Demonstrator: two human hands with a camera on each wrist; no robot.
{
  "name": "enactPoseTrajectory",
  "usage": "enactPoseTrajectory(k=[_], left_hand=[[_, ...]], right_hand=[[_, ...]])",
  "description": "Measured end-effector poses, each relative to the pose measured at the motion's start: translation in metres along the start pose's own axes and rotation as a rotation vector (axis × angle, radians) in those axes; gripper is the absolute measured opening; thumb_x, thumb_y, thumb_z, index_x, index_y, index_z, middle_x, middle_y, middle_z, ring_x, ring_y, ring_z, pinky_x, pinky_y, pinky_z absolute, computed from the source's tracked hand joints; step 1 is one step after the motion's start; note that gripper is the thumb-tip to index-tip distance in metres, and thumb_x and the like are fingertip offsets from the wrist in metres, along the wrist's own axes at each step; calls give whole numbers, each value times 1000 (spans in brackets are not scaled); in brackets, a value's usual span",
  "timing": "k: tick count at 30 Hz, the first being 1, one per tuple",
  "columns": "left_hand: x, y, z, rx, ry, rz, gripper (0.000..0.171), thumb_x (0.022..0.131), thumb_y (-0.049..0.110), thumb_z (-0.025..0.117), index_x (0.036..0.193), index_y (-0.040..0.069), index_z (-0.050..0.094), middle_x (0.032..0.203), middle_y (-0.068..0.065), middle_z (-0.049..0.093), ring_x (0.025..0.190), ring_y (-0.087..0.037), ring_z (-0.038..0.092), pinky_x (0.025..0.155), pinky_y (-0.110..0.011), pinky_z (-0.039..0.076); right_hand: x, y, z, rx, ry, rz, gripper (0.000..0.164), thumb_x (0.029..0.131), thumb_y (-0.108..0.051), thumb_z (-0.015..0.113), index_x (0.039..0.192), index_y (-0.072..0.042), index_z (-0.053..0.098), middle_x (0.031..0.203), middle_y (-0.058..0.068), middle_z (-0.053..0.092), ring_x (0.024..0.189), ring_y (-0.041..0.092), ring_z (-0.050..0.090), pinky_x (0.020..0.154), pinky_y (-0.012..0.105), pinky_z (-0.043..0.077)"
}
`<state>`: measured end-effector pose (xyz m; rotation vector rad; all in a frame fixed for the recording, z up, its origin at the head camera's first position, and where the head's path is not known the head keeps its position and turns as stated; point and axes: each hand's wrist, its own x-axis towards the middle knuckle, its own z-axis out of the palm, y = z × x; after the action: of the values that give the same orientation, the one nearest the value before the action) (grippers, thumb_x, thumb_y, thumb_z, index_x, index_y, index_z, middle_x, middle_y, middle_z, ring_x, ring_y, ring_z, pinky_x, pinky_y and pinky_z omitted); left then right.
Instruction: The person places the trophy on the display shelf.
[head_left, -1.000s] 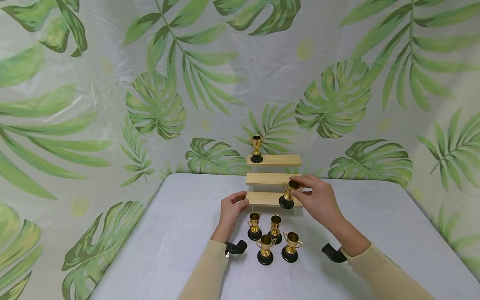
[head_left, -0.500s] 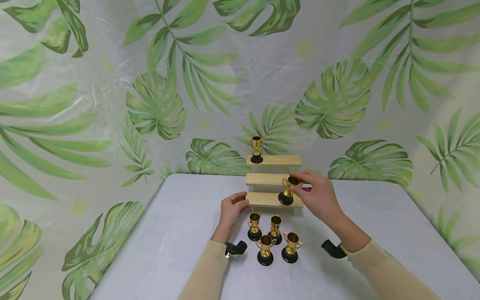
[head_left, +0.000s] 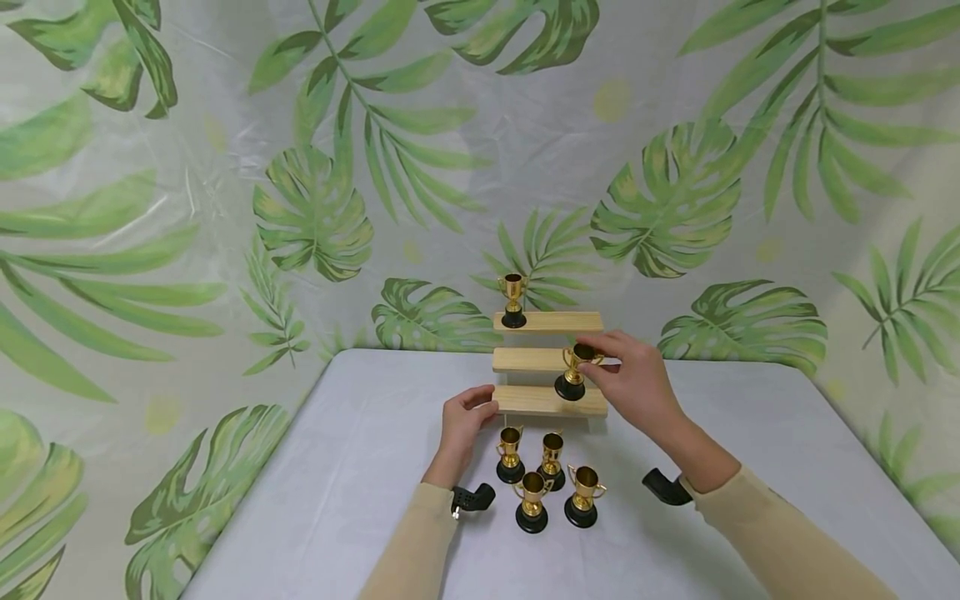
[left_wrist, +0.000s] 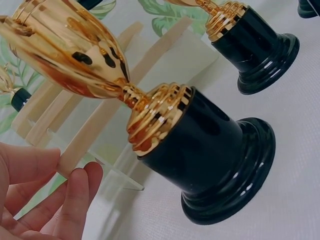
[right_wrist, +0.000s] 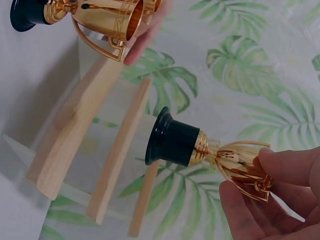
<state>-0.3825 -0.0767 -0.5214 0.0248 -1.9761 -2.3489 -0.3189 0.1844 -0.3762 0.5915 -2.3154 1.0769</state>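
- Fingers [right_wrist: 289,168] of the right hand [head_left: 637,383] have a gold trophy [right_wrist: 202,148] pinched, midair by the tiered stand [head_left: 528,359]
- left hand [head_left: 459,421] grips the bottom board [head_left: 532,400] at its left end
- four more trophies [head_left: 532,492] out front

Ok so the left arm [head_left: 412,540] comes up from the bottom with a slight lean to the right, beige sleeve [head_left: 435,500] down to about the wrist. The left hand [head_left: 460,423] is the lower one, thumb and fingers bent into a pinch, and the wrist cam has those fingertips [left_wrist: 78,182] pretty close together. The right arm [head_left: 780,532] cuts in at a way bigger slant, same beige covering it. The right hand [head_left: 637,383] is up higher, fingers pointing left, thumb opposite them in a curled grip. Hands are apart.
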Motion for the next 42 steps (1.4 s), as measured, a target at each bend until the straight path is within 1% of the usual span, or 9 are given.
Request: enactPoseTrajectory(k=[7,14,19,26,32,37,42], left_hand=[[-2,0,1,7,4,-2,31,86,-3,74,118,1,73,114,-17,70,93,-21,71,82,-36,60],[-1,1,1,-8,3,-2,32,87,-3,74,118,0,72,115,-18,70,93,-21,71,81,-35,60],[-2,1,1,-6,8,-11,32,87,-4,73,118,0,72,115,-17,70,94,-22,71,80,-33,60],[-2,1,0,-6,1,-9,33,86,-4,74,119,-1,72,115,-18,69,93,-21,71,79,-32,60],[0,0,0,-10,0,-1,33,86,-4,74,119,-1,72,114,-18,70,93,-21,71,80,-33,60],[0,-1,0,-14,0,-6,33,86,-4,75,119,-2,71,114,-18,70,93,-22,71,81,-35,60],[-1,-1,0,-10,3,-12,34,86,-3,75,120,-1,72,114,-18,70,93,-21,71,81,-35,60]], right_hand=[[6,-5,-1,-29,12,-34,39,86,-6,81,123,-11,72,114,2,68,97,19,69,75,28,61],[16,-7,-2,-12,17,-36,40,86,-5,81,124,-13,73,116,2,69,98,17,69,76,28,60],[20,-11,-4,-5,21,-63,39,86,-4,80,124,-11,72,119,4,69,102,20,68,78,29,60],[28,-14,-5,-9,32,-82,38,86,-3,79,123,-12,73,115,3,69,100,18,67,78,27,60],[35,-14,-5,-15,39,-97,37,86,-3,80,122,-11,73,114,2,70,99,17,67,78,28,60],[40,-12,-4,-4,42,-102,36,86,-2,80,121,-10,73,113,4,70,99,19,66,78,29,60],[46,-13,-4,-1,48,-111,37,86,-2,79,122,-10,73,112,5,70,99,20,66,78,31,60]])
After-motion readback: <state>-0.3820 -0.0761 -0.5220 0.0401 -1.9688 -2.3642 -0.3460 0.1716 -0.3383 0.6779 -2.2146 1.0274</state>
